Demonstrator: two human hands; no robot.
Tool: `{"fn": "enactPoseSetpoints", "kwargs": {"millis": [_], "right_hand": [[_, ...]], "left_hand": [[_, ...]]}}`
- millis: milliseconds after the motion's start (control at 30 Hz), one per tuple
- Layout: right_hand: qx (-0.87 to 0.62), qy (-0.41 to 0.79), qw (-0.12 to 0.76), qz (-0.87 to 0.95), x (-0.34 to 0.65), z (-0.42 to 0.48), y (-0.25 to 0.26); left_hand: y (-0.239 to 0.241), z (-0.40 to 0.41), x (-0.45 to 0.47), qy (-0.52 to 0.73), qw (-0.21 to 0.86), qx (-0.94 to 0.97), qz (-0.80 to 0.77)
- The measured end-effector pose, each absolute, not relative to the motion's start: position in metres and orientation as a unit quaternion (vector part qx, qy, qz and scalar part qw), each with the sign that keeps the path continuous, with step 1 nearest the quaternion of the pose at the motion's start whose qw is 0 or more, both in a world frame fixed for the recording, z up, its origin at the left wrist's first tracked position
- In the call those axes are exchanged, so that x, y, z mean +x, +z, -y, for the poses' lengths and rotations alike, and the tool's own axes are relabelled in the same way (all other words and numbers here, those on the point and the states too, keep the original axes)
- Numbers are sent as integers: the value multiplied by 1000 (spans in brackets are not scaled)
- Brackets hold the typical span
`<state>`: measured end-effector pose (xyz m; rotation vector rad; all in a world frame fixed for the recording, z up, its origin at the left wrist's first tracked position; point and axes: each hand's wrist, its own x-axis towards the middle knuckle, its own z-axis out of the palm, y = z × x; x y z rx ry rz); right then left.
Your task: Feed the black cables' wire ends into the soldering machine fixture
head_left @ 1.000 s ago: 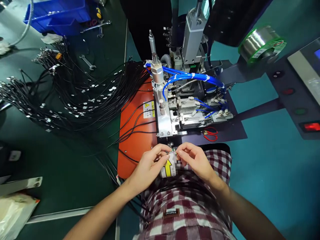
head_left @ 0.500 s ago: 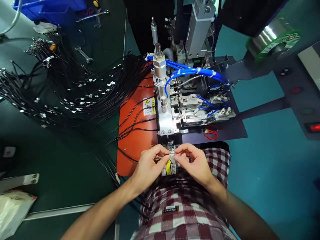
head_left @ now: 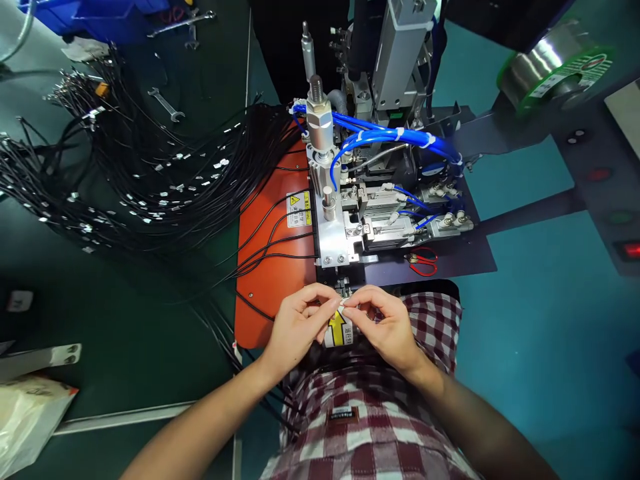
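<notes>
My left hand (head_left: 299,325) is closed in a pinch, and a black cable (head_left: 256,307) runs across the orange plate (head_left: 273,227) to it. Facing it, my right hand (head_left: 384,325) pinches at the cable's small pale wire end (head_left: 343,303). Both sets of fingertips almost meet there and hide most of the wires. Just below the fingers lies a white label with a yellow arrow (head_left: 339,327). Right behind the hands is the front of the metal machine (head_left: 333,243), where several more black cables enter from the left.
A large bundle of black cables (head_left: 200,180) with white tips spreads over the dark table at left. Red-handled snips (head_left: 423,261) lie right of the machine. A solder spool (head_left: 550,70) hangs at upper right. Wrenches (head_left: 167,105) and a blue bin (head_left: 107,20) are at the back left.
Both hands' fingertips have drawn closer together over the wire end, with the left thumb higher. More of the yellow arrow label shows. The camera view has shifted slightly.
</notes>
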<state>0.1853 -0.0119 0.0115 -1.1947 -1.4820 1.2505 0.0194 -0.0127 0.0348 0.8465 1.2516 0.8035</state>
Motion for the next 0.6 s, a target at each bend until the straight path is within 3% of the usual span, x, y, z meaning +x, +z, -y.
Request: {"fn": "enactPoseSetpoints", "kwargs": {"millis": [333, 600], "right_hand": [[-500, 500, 419, 570, 184, 12, 16], [-461, 734, 341, 364, 183, 1, 16]], "left_hand": [[33, 18, 18, 386, 656, 346, -549], [35, 17, 19, 383, 634, 374, -558]]}}
